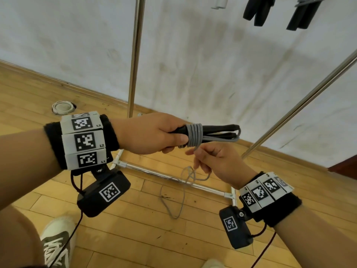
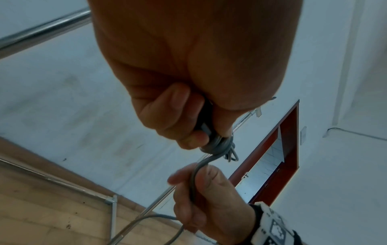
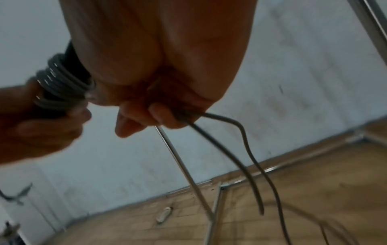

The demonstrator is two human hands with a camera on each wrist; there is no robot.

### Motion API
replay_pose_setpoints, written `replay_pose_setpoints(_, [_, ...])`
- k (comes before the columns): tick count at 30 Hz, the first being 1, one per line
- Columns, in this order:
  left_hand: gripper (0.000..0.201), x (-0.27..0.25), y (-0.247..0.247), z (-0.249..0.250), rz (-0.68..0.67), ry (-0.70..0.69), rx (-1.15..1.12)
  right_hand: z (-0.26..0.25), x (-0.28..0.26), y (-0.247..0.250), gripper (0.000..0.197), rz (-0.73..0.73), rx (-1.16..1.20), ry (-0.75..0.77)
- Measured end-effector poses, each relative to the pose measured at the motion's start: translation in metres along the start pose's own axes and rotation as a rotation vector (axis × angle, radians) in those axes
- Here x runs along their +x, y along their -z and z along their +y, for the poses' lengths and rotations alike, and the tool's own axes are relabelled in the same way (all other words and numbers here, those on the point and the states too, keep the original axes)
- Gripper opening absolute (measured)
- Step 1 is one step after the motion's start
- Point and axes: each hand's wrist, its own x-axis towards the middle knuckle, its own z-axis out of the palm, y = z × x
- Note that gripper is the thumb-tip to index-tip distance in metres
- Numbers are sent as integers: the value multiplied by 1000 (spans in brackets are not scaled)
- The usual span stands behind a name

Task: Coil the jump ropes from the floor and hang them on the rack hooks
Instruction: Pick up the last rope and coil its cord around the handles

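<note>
My left hand (image 1: pixel 164 136) grips the two black handles (image 1: pixel 218 130) of a jump rope, held level at mid-height. Several turns of grey rope (image 1: pixel 195 135) are wound round the handles just past my fingers; the same coil (image 3: pixel 56 86) shows in the right wrist view. Just below, my right hand (image 1: pixel 208 159) pinches the loose grey rope (image 2: pixel 193 179) that leads off the coil. The slack rope (image 1: pixel 179 192) hangs from that hand to the wooden floor in loose loops.
A chrome rack stands ahead, with an upright pole (image 1: pixel 135 60), a slanted pole (image 1: pixel 301 109) and a base bar (image 1: pixel 170 178) on the floor. Other coiled ropes with black handles (image 1: pixel 258 10) hang at top right. My shoe (image 1: pixel 56 242) is at bottom left.
</note>
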Motion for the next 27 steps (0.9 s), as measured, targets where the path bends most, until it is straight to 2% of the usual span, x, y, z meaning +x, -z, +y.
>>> replay_pose_setpoints(2, [23,-2,0,1,-51,-2,16,4,-1,2,29,6,-120,29])
replay_pose_setpoints(5, [17,-2,-2,0,-111,29,61,4,-1,5,18,-19,-295,140])
replay_pose_setpoints(6, [17,-3,-3,-1,-129,34,69,8,-1,7,22,-38,-339,122])
replay_pose_setpoints(9, [18,-4,-5,1,-211,30,69,18,0,11,21,-128,-351,-93])
replay_pose_setpoints(10, [19,-4,-7,2,-244,31,69,22,0,13,24,-145,-373,-118])
replay_pose_setpoints(11, [19,-4,-10,2,-272,34,78,23,1,13,29,-162,-436,-105])
replay_pose_setpoints(14, [19,-3,-17,0,-321,69,143,16,6,15,21,-234,-557,-68])
replay_pose_setpoints(16, [20,-1,-19,-2,-356,107,201,14,8,18,37,-178,-533,-22])
replay_pose_setpoints(20, [20,3,-21,-5,-391,153,288,7,10,21,29,-158,-446,-17])
replay_pose_setpoints(22, [21,5,-23,-7,-389,170,370,0,11,22,31,-147,-383,-71])
replay_pose_setpoints(25, [21,7,-24,-10,-380,192,444,-9,14,20,48,-75,-195,-194])
replay_pose_setpoints(27, [20,9,-24,-12,-364,207,480,-14,16,18,49,-52,-162,-234])
